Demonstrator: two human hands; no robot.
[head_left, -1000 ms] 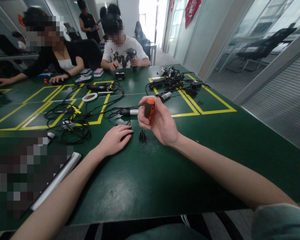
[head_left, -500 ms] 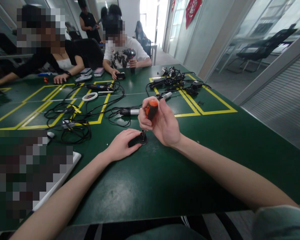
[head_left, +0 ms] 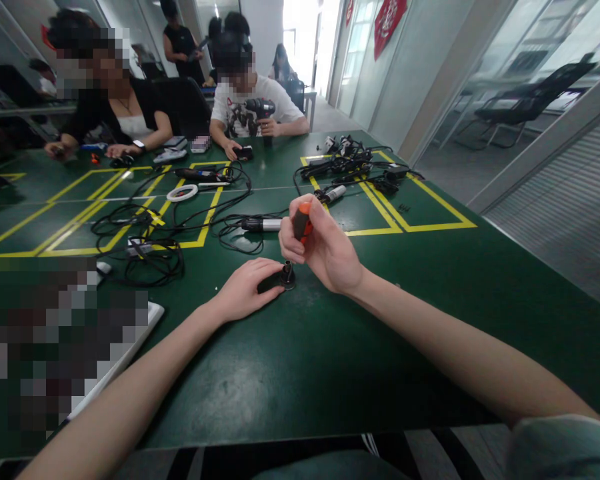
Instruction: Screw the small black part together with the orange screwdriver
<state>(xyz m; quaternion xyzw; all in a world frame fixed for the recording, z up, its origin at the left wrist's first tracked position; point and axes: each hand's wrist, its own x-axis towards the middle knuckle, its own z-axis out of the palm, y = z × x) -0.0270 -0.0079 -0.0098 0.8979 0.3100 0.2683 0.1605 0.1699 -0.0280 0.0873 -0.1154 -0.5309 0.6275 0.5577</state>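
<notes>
My right hand (head_left: 325, 247) is closed around the orange and dark grey handle of a screwdriver (head_left: 303, 223). The handle is tilted, and its shaft points down toward a small black round part (head_left: 287, 275) on the green table (head_left: 260, 373). Thumb and fingers of my left hand (head_left: 247, 290) grip that black part from its left side and press it against the tabletop. Where the screwdriver's tip meets the part is too small to make out.
Behind my hands lies a silver and black cylindrical tool (head_left: 263, 225) with coiled cable. Black cables (head_left: 153, 260) spread at left, near a white ring (head_left: 182, 193). More cabled devices (head_left: 340, 160) are piled at back right. Across the table, a person holds a power drill (head_left: 261, 108).
My right hand has turned the screwdriver, so its handle now leans the other way. My left hand stays on the black part. The person at far left has shifted their arms.
</notes>
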